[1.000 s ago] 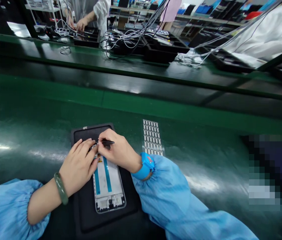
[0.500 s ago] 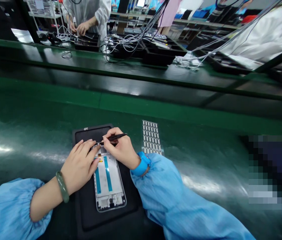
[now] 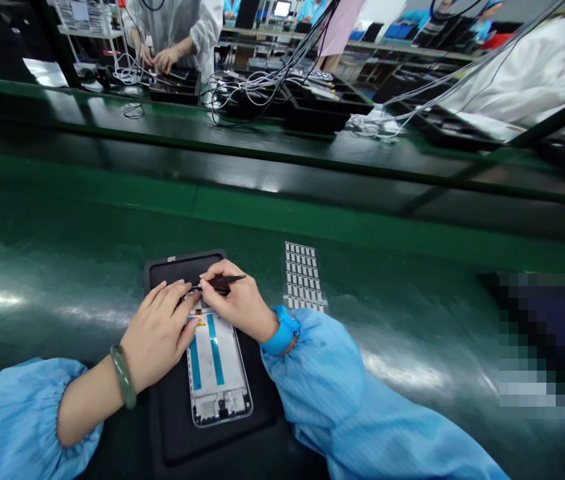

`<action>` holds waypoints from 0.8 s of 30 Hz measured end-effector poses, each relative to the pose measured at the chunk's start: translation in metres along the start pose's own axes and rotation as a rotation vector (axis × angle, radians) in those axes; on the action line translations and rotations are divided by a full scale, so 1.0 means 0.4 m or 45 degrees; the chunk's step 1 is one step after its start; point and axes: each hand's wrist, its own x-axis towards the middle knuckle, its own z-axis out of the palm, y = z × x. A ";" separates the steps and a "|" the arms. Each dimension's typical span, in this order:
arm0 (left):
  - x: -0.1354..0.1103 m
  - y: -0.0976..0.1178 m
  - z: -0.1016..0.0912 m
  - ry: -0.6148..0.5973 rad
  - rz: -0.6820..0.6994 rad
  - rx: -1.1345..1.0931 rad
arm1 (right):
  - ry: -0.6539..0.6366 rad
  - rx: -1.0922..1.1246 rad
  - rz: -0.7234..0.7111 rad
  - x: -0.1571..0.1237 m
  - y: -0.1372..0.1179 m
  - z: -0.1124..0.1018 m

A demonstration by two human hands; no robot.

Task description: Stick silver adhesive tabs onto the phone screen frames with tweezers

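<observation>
A phone mid-frame (image 3: 229,367) with two blue strips lies on a black tray (image 3: 177,440), its top end partly hidden by my hands. My left hand (image 3: 162,333) rests over its upper left edge. The fingers there are stretched out, their tips at the phone's top end. In my right hand (image 3: 239,300) dark tweezers (image 3: 235,279) are pinched between thumb and fingers, pointing left. The tips of the tweezers sit near my left fingertips; what they touch is too small to make out. Right of the tray lies a sheet of small metal-coloured pieces (image 3: 303,277).
A dark, pixelated object (image 3: 552,333) lies at the right on the green bench (image 3: 397,293). Beyond the bench is a green shelf (image 3: 172,127) with black trays (image 3: 322,113) and tangled white cables (image 3: 257,83). A co-worker's hands (image 3: 167,59) work at the far left.
My right hand and the tweezers have shifted slightly left and down. My left hand stays almost in place on the phone mid-frame.
</observation>
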 end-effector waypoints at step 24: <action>0.000 0.000 -0.001 -0.055 -0.016 0.038 | -0.143 0.026 0.026 0.048 0.003 -0.002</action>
